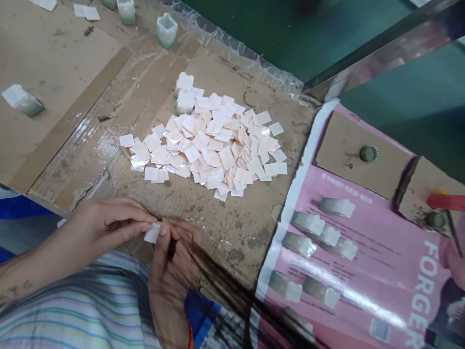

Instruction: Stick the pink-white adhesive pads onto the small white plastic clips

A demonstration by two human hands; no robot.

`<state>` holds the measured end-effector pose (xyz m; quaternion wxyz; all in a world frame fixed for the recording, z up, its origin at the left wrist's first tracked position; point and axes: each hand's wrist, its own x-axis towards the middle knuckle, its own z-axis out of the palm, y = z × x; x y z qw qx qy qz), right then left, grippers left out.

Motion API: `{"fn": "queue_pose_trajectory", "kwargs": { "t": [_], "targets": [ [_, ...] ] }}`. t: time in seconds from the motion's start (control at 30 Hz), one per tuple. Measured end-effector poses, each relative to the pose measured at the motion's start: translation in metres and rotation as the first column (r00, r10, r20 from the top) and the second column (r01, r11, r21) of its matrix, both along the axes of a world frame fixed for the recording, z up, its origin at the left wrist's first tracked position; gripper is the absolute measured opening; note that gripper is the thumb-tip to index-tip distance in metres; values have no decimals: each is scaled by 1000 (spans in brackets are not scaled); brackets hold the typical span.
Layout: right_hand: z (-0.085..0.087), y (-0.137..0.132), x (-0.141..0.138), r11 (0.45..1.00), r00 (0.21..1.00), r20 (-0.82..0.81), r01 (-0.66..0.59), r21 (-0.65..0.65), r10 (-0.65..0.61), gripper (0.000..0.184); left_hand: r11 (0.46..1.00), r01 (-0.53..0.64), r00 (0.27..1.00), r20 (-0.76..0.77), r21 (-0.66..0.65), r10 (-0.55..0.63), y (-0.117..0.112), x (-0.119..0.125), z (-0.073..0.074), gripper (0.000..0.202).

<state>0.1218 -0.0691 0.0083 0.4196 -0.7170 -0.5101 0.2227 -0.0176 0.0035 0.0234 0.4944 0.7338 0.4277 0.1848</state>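
Close to my body, at the near edge of the cardboard-covered table, my left hand (109, 220) and my right hand (170, 276) meet at the fingertips. Between them is a small white square piece (151, 233), pinched from both sides and partly hidden by my fingers. Beyond my hands lies a wide heap of thin pale square pieces (214, 140), some with shiny clear film. Two small greenish-white blocks (184, 103) with pale tops stand at the heap's far left edge. Long dark hair hangs across my right wrist.
Translucent green-white cups (167, 31) stand at the far edge, and a similar piece (24, 101) lies left. A tiny dark screw-like bit (107, 118) rests on the tape. On the right, a pink printed sheet (381, 271) bears several blocks; another person's hand (456, 264) is near a red-handled tool (446, 201).
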Motion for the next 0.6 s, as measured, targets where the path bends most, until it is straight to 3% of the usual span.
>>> {"fn": "queue_pose_trajectory", "kwargs": {
  "t": [0.1, 0.27, 0.4, 0.6],
  "targets": [
    [0, 0, 0, 999, 999, -22, 25, 34, -24, 14, 989, 49, 998, 46, -141, -43, 10, -1, 3, 13],
    [0, 2, 1, 1000, 1000, -24, -7, 24, 7, 17, 950, 29, 998, 62, -310, -10, 17, 2, -2, 11],
    [-1, 1, 2, 999, 1000, -25, -2, 36, 3, 14, 952, -20, 997, 59, -305, 40, 16, 9, -6, 21],
    [-4, 1, 0, 998, 999, -45, 21, 55, -19, 11, 987, -50, 998, 20, -150, 53, 15, 18, -2, 22]
  ]
}}
